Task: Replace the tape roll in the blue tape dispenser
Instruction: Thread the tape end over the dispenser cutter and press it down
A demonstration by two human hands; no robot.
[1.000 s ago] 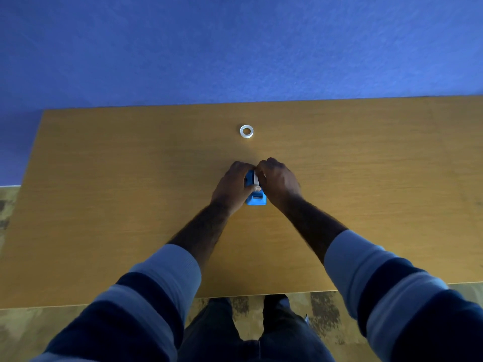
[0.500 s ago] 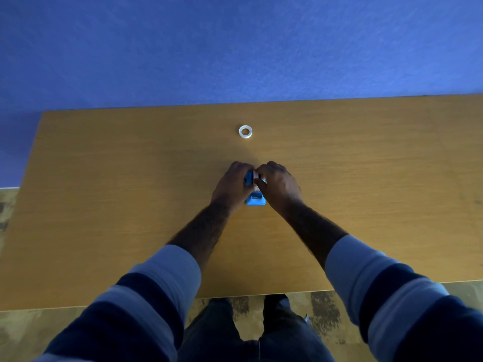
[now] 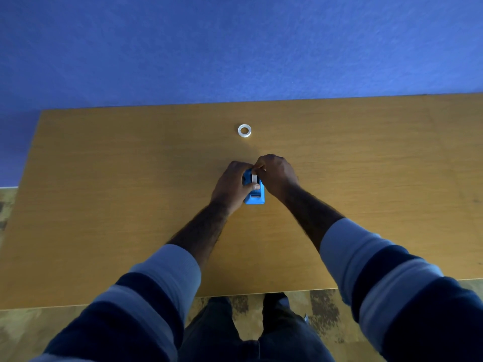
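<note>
Left hand (image 3: 231, 184) grips the blue tape dispenser (image 3: 254, 197) from its left side: fingers curled round the body, thumb laid across the top near the front end. Right hand (image 3: 277, 174) comes in from the right, fingers curled, fingertips bunched and pinching the upper edge of the white tape roll (image 3: 254, 178). Only a narrow white band of the roll shows between the two hands, sitting in the dispenser's rear half. How deep it is seated: cannot tell, hidden by the fingers.

Dispenser stands on the desk (image 3: 130, 205), about mid-width, front end toward the person. A white tape ring (image 3: 244, 130) lies flat on the desk beyond the hands, well apart from them. Blue wall (image 3: 235, 48) behind the far edge. Striped sleeves (image 3: 366, 262) pushed up both forearms.
</note>
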